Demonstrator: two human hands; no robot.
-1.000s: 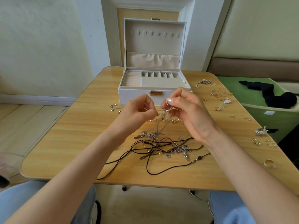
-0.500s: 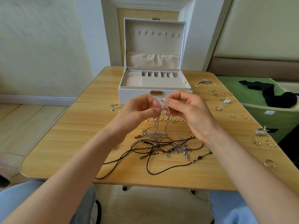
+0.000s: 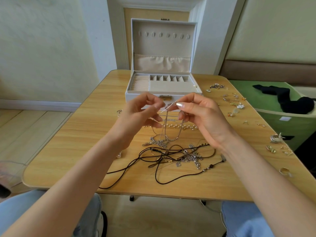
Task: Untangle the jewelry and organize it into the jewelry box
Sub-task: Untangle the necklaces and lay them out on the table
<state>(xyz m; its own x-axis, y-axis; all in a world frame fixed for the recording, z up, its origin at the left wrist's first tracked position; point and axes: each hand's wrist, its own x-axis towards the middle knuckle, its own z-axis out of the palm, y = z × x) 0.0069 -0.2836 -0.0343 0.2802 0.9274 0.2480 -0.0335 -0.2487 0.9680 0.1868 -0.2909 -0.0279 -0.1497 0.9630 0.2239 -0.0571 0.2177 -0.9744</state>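
Since half a second ago the hands are lifting and drawing slightly apart. The left hand (image 3: pixel 140 115) and right hand (image 3: pixel 201 113) are working just in front of the jewelry box (image 3: pixel 133 98), each pinching the thin silver chain (image 3: pixel 165 127) between thumb and forefinger, probably to stretch a snag open. The snag is proving too fine to make out, and the chain's lower loops are blurring into a heap nearer than the box, beside the dark cords (image 3: pixel 171 155).

Bright, soft daylight, even across the worktop (image 3: pixel 71 151), shadows faint and diffuse, wide-angle bowing toward 3 and 9 o'clock, fine chain (image 3: pixel 166 124) barely resolved, blurred translucent shape (image 3: pixel 7 175) at 8 o'clock.
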